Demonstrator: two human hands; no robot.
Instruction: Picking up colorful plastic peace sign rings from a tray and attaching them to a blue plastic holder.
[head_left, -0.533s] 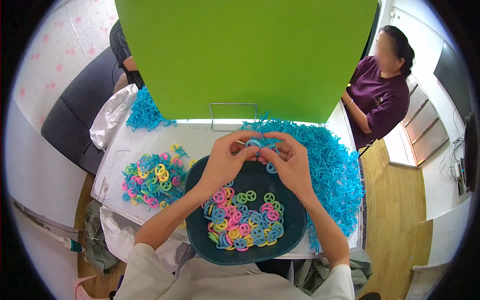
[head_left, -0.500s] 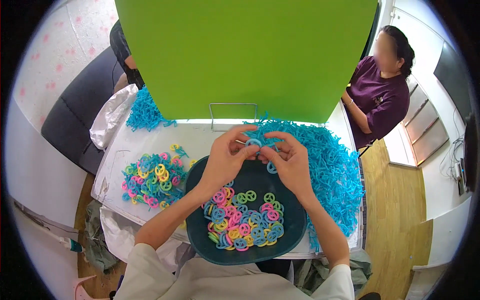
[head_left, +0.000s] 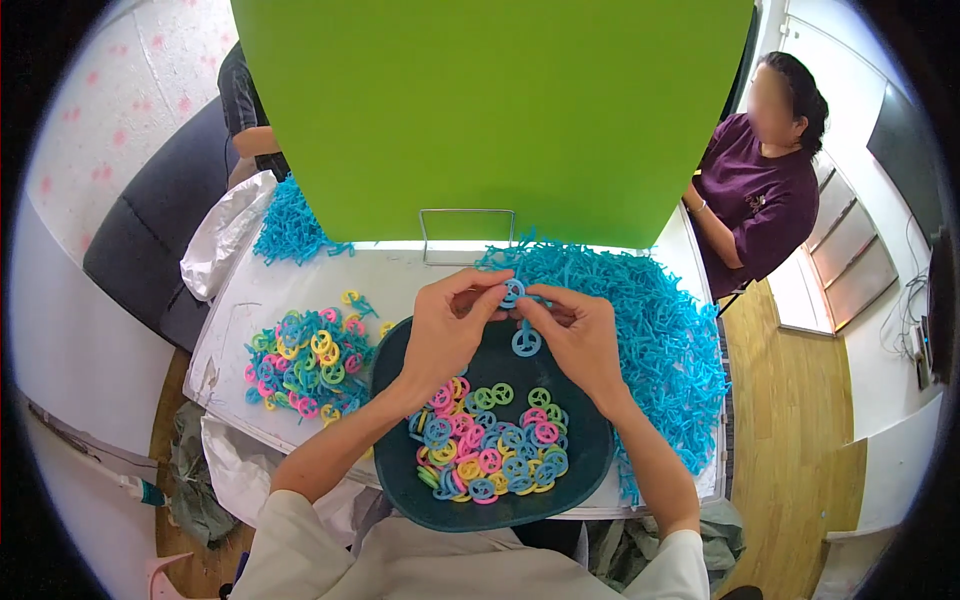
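Note:
Above a dark green basin [head_left: 392, 440], my two hands meet over one small blue toy wheel [head_left: 513, 292]. My left hand [head_left: 450, 325] pinches that wheel between thumb and fingertips. The fingers of my right hand [head_left: 578, 345] close on a blue branching plastic piece, mostly hidden, pressed up to the wheel. A second blue wheel [head_left: 526, 343] hangs below my right fingertips, seemingly on the same piece. Loose wheels in pink, yellow, green and blue [head_left: 487, 450] lie in the basin beneath.
A big heap of blue branching pieces [head_left: 660, 350] covers the table's right side; a smaller one [head_left: 288, 222] sits far left. Assembled colored pieces [head_left: 310, 360] are piled left of the basin. A green panel [head_left: 500, 120] stands behind a wire frame [head_left: 468, 210]. A person [head_left: 765, 180] sits at right.
The pinched wheel has moved slightly right and turned its face toward me. The hanging wheel has shifted left with my right fingers. At far left, another person's forearm shows more.

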